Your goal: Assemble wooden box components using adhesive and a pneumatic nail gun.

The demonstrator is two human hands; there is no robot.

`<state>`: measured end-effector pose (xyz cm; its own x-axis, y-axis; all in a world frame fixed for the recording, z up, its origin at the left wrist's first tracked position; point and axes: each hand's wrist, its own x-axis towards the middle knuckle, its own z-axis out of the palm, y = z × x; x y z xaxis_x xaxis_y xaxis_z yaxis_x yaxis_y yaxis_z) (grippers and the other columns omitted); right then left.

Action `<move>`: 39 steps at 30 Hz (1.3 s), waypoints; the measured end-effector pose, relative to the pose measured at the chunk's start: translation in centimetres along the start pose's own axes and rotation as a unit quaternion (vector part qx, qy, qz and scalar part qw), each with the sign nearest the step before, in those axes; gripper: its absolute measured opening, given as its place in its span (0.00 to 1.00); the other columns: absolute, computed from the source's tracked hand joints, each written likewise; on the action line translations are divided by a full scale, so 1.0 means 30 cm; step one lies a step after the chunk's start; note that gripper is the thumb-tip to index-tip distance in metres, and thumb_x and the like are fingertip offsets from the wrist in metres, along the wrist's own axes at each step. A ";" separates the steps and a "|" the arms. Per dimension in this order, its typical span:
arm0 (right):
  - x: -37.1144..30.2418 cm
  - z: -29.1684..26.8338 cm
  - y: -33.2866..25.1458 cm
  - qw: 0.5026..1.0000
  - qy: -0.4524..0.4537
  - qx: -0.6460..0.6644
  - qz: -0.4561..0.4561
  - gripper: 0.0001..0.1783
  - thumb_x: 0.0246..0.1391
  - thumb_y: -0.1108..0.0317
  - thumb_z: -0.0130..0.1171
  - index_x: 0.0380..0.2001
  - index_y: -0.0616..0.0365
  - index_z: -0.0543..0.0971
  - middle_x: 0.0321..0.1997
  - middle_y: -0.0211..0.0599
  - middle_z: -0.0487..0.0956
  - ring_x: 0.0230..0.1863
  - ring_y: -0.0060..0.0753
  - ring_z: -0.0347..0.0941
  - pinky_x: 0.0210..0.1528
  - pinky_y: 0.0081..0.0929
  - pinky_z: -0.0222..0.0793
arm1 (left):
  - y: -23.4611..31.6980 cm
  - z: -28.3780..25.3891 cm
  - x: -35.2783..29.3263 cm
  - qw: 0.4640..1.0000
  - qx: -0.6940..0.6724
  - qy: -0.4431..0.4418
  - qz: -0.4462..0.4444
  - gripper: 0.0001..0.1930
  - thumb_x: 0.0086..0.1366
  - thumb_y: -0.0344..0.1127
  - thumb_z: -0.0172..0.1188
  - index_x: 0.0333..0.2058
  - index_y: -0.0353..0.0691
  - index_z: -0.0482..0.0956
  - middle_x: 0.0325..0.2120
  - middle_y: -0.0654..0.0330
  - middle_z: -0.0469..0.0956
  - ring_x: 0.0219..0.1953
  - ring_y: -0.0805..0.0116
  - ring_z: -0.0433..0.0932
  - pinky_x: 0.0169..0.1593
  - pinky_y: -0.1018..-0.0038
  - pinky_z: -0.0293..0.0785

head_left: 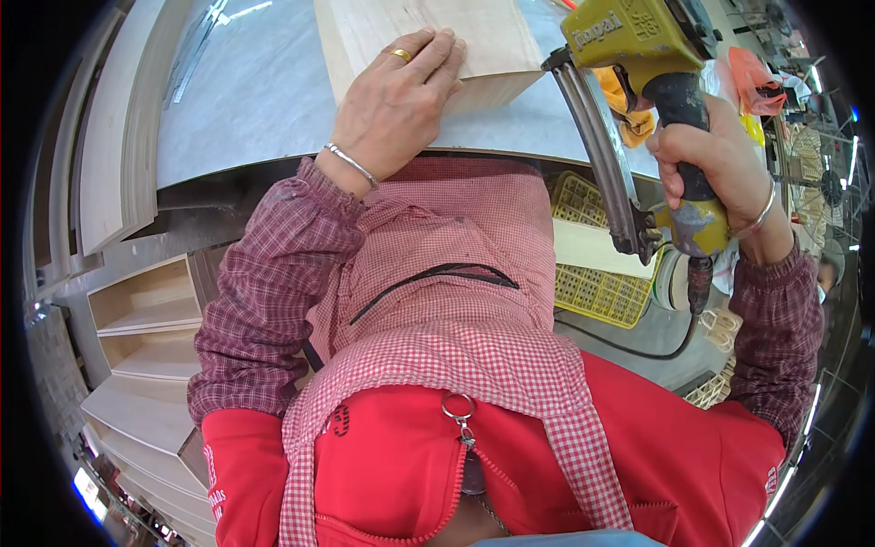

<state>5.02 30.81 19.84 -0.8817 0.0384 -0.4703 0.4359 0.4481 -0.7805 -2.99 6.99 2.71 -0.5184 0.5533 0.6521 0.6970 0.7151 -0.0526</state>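
One nail gun point(638, 46), one left hand point(392, 102), one right hand point(725, 162)
I count one wooden piece point(497, 44) under the left hand, two bracelets point(352, 164), one gold ring point(401, 56), one checked apron point(447, 351).

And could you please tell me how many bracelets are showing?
2: one bracelet just behind the left hand, which rests on the pale wooden piece; another bracelet just behind the right hand, which grips the nail gun. The sleeves may hide more.

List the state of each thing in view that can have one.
Pale box-shaped wooden piece: lying on the smooth bluish table.
Left hand: palm down on that piece.
Olive-yellow metal nail gun: raised, black rubber hose connected.
Right hand: closed around its grip.
Red fabric jacket: partly unzipped.
Yellow plastic basket: pale board across it.
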 end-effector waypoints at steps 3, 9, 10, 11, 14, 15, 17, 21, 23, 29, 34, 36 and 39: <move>-0.020 0.032 -0.019 1.000 -0.008 0.016 -0.012 0.13 0.44 0.71 0.55 0.35 0.65 0.72 0.14 0.32 0.71 0.11 0.18 0.63 0.15 0.14 0.61 | -0.003 -0.003 0.001 1.000 -0.003 0.003 -0.003 0.18 0.59 0.35 0.59 0.48 0.40 0.76 0.50 0.63 0.73 0.50 0.68 0.72 0.51 0.77 0.72; -0.021 0.077 -0.044 0.999 -0.024 0.032 -0.010 0.14 0.44 0.71 0.55 0.36 0.65 0.72 0.13 0.31 0.71 0.11 0.19 0.63 0.15 0.14 0.61 | -0.001 0.002 0.019 1.000 0.000 0.012 0.005 0.17 0.59 0.35 0.58 0.47 0.39 0.76 0.49 0.63 0.73 0.50 0.68 0.72 0.51 0.77 0.71; -0.021 0.081 -0.046 0.999 -0.028 0.032 -0.006 0.14 0.44 0.71 0.55 0.36 0.65 0.73 0.13 0.31 0.71 0.11 0.19 0.63 0.15 0.13 0.61 | -0.001 0.002 0.022 1.000 0.004 0.014 0.008 0.17 0.59 0.35 0.58 0.47 0.39 0.76 0.48 0.63 0.74 0.49 0.68 0.72 0.51 0.77 0.71; -0.018 0.084 -0.044 0.999 -0.030 0.031 -0.007 0.14 0.44 0.71 0.55 0.36 0.65 0.73 0.13 0.31 0.71 0.11 0.19 0.63 0.15 0.13 0.61 | -0.001 0.004 0.021 1.000 0.005 0.013 0.006 0.17 0.59 0.35 0.58 0.47 0.39 0.76 0.48 0.63 0.74 0.49 0.68 0.72 0.51 0.77 0.71; -0.009 0.084 -0.038 0.998 -0.036 0.046 0.002 0.15 0.44 0.71 0.56 0.37 0.65 0.73 0.13 0.31 0.71 0.11 0.18 0.63 0.15 0.13 0.60 | -0.004 0.010 0.019 1.000 0.017 0.016 0.016 0.17 0.59 0.36 0.58 0.47 0.38 0.76 0.48 0.63 0.74 0.49 0.68 0.72 0.51 0.77 0.71; -0.007 0.085 -0.038 0.998 -0.038 0.051 0.006 0.15 0.44 0.71 0.56 0.37 0.65 0.73 0.13 0.31 0.71 0.10 0.18 0.63 0.15 0.13 0.60 | -0.004 0.012 0.018 0.999 0.021 0.016 0.020 0.16 0.59 0.36 0.58 0.46 0.38 0.76 0.48 0.63 0.74 0.49 0.68 0.72 0.51 0.77 0.71; -0.005 0.091 -0.038 0.998 -0.036 0.043 0.006 0.15 0.44 0.71 0.56 0.37 0.65 0.73 0.13 0.31 0.71 0.10 0.18 0.63 0.15 0.13 0.60 | -0.005 0.016 0.013 0.999 0.023 0.018 0.020 0.16 0.59 0.36 0.58 0.46 0.38 0.76 0.48 0.63 0.74 0.49 0.68 0.72 0.51 0.77 0.71; -0.001 0.101 -0.044 0.999 -0.033 0.022 0.005 0.14 0.44 0.71 0.56 0.36 0.65 0.73 0.13 0.31 0.71 0.10 0.18 0.63 0.15 0.13 0.60 | -0.009 0.021 0.002 0.999 0.031 0.024 0.021 0.16 0.59 0.35 0.57 0.46 0.38 0.76 0.47 0.63 0.74 0.49 0.68 0.72 0.51 0.77 0.71; 0.000 0.097 -0.044 1.000 -0.029 0.006 0.004 0.15 0.43 0.71 0.56 0.36 0.65 0.73 0.13 0.31 0.71 0.10 0.18 0.63 0.15 0.13 0.61 | -0.008 0.025 0.003 0.999 0.025 0.024 0.021 0.16 0.59 0.35 0.57 0.46 0.38 0.76 0.47 0.63 0.74 0.49 0.68 0.72 0.51 0.77 0.71; 0.015 0.095 -0.062 0.996 -0.051 -0.067 -0.006 0.15 0.41 0.72 0.56 0.36 0.66 0.73 0.13 0.31 0.72 0.11 0.18 0.64 0.15 0.13 0.61 | -0.011 0.031 -0.018 0.999 0.027 0.026 0.023 0.16 0.60 0.35 0.57 0.46 0.38 0.76 0.47 0.63 0.73 0.49 0.68 0.72 0.51 0.78 0.70; 0.010 0.101 -0.062 0.997 -0.042 -0.070 -0.005 0.16 0.39 0.72 0.56 0.36 0.67 0.73 0.13 0.31 0.72 0.11 0.19 0.64 0.15 0.13 0.61 | -0.007 0.021 -0.017 0.999 0.006 0.041 0.020 0.15 0.59 0.35 0.58 0.44 0.39 0.77 0.47 0.64 0.75 0.49 0.69 0.73 0.50 0.77 0.71; 0.013 0.102 -0.063 0.997 -0.040 -0.067 -0.006 0.16 0.39 0.72 0.56 0.36 0.67 0.73 0.13 0.31 0.72 0.11 0.19 0.64 0.15 0.13 0.61 | -0.019 0.003 -0.028 0.999 0.002 0.045 0.015 0.14 0.59 0.35 0.59 0.44 0.40 0.77 0.46 0.64 0.75 0.49 0.69 0.73 0.50 0.77 0.72; 0.013 0.100 -0.053 0.998 -0.039 -0.054 -0.003 0.17 0.39 0.72 0.56 0.37 0.67 0.73 0.13 0.31 0.71 0.11 0.19 0.64 0.16 0.13 0.61 | -0.066 -0.053 -0.101 0.996 -0.035 0.076 -0.031 0.12 0.56 0.32 0.60 0.40 0.40 0.79 0.43 0.65 0.77 0.47 0.70 0.75 0.50 0.77 0.72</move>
<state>4.52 27.43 19.67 -0.8661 -0.0322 -0.4989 0.4045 0.5412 -0.7372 -2.00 3.22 2.03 -0.4842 0.4343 0.7596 0.7012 0.7118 0.0400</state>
